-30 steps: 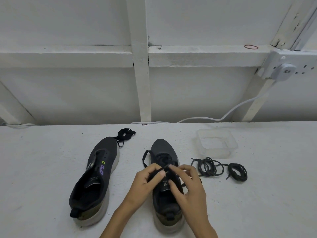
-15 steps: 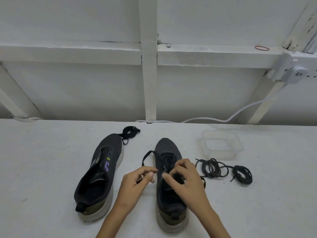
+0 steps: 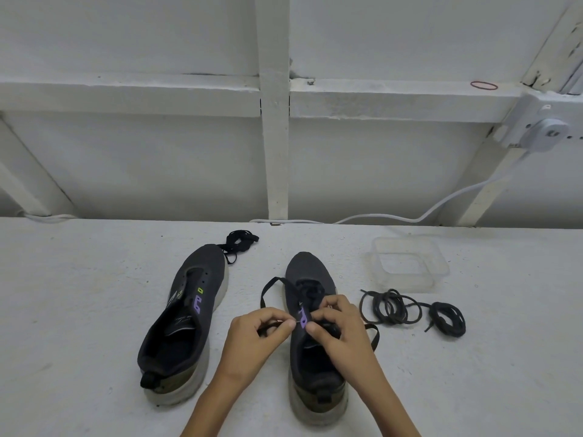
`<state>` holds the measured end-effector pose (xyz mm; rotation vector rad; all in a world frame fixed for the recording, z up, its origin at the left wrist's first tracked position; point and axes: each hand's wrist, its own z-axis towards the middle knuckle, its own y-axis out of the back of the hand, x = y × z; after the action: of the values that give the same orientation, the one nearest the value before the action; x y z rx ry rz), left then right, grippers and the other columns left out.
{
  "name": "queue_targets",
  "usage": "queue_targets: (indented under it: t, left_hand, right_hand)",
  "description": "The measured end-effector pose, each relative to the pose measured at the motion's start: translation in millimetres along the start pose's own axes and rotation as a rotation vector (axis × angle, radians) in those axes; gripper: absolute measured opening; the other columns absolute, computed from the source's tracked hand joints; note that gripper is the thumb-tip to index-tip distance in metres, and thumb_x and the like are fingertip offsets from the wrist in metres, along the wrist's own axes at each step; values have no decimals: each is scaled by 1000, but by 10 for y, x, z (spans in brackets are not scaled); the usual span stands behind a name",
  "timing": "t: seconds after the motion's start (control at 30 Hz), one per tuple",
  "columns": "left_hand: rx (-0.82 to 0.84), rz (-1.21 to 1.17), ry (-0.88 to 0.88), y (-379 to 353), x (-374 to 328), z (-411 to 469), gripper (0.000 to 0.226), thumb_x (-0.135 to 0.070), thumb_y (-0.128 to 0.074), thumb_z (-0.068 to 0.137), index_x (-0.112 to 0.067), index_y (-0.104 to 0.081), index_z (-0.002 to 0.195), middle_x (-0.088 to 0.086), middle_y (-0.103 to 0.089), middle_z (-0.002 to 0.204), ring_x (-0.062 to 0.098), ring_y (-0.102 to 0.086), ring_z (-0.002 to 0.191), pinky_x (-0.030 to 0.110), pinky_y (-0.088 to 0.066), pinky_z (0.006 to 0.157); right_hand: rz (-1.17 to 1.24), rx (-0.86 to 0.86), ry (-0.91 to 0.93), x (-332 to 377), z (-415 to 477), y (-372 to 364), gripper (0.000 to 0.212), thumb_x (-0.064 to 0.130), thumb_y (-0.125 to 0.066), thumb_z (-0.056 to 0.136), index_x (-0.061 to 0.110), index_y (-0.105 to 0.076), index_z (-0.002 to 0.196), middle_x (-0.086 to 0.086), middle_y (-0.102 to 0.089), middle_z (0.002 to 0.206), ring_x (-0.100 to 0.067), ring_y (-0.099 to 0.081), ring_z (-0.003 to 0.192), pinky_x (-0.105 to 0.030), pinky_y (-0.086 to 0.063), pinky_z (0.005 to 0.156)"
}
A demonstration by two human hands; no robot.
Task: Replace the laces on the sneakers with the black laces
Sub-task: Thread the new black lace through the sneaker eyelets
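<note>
Two dark grey sneakers stand toes away from me on the white table. The left sneaker [image 3: 186, 313] has bare eyelets and no lace. The right sneaker [image 3: 310, 310] carries a flat black lace [image 3: 269, 290] threaded through its front eyelets, looping out to the left. My left hand [image 3: 255, 334] pinches one end of that lace beside the shoe. My right hand [image 3: 342, 324] rests over the tongue with fingers curled on the lace; another stretch of lace hangs out to the right. A bundled flat black lace [image 3: 239, 241] lies behind the left sneaker.
Two coils of round dark laces [image 3: 410, 309] lie right of the right sneaker. A clear plastic container [image 3: 408, 263] stands behind them. A white cable [image 3: 426, 212] runs along the wall to a socket [image 3: 542, 134] at upper right.
My left hand has moved left, off the shoe, drawing the lace end sideways. My right hand stays on the tongue. The camera view has shifted a little.
</note>
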<state>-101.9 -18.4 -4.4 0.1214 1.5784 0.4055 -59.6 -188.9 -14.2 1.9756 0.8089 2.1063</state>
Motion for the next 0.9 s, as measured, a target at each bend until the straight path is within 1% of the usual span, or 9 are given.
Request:
queue_targets:
  t: [0.1, 0.2, 0.3, 0.4, 0.47, 0.57, 0.7, 0.8, 0.9]
  left_hand:
    - [-4, 41, -37, -7, -36, 8, 12, -15, -75, 83, -26, -76, 78, -11, -68, 67, 1, -52, 59, 15, -43, 60]
    - [-14, 155, -78, 5, -73, 33, 12, -21, -75, 82, -31, -75, 75, -21, -62, 63, 2, -53, 59, 17, -42, 60]
    - [8, 305, -160, 47, -129, 64, 8, -41, -68, 80, -35, -72, 77, -21, -63, 69, 4, -56, 65, 22, -46, 61]
    - [41, 468, -200, 76, -178, 97, 27, -58, -51, 75, -38, -68, 83, -20, -59, 69, 5, -57, 70, 26, -47, 61]
    - [32, 582, -221, 76, -223, 121, 31, -58, -48, 76, -36, -69, 81, -19, -56, 64, 6, -57, 70, 23, -44, 60]
    - [90, 735, -238, 64, -331, 163, 23, -49, -54, 85, -31, -69, 85, -14, -53, 63, 9, -56, 72, 23, -41, 62]
    - [212, 834, -222, 80, -472, 291, 22, -49, -58, 89, -30, -70, 90, -9, -59, 72, 11, -57, 74, 26, -41, 65]
    - [289, 851, -197, 121, -501, 402, 20, -50, -64, 85, -34, -73, 92, -10, -60, 79, 9, -56, 78, 27, -35, 64]
    - [289, 851, -218, 134, -472, 442, 20, -51, -66, 83, -36, -74, 93, -10, -60, 81, 8, -55, 78, 26, -34, 63]
  right_hand:
    - [3, 4, 3, -5, 0, 4, 15, 22, -72, 85, 36, -68, 79, 25, -50, 102, 1, -45, 108, -16, -38, 84]
    - [29, -11, 13, 8, 1, -2, 9, 32, -69, 81, 40, -66, 77, 29, -49, 102, 0, -46, 107, -15, -38, 84]
    - [33, -20, 14, -2, 6, -5, 21, 24, -73, 83, 42, -65, 75, 25, -52, 101, 2, -45, 107, -19, -39, 85]
    - [21, -28, 14, -7, 5, -3, 29, 21, -74, 84, 45, -62, 73, 21, -53, 104, 5, -43, 106, -21, -39, 85]
    - [10, -27, 36, 6, -3, -9, 26, 26, -73, 83, 46, -62, 73, 21, -53, 104, 5, -42, 106, -19, -39, 84]
    - [-22, 27, 81, 23, -9, 35, 12, 33, -69, 82, 44, -65, 80, 22, -50, 106, 4, -42, 108, -14, -37, 85]
    - [-121, 130, 104, -24, 48, 133, 16, 16, -71, 86, 20, -73, 101, 19, -47, 110, -4, -45, 111, -4, -32, 84]
    - [-132, 58, 101, -22, 50, 96, 14, 16, -73, 84, 20, -75, 97, 21, -48, 106, -1, -46, 107, -2, -32, 80]
    - [-102, -5, 89, -55, 44, 35, 12, 17, -75, 81, 21, -76, 92, 21, -50, 103, 1, -47, 105, -4, -35, 79]
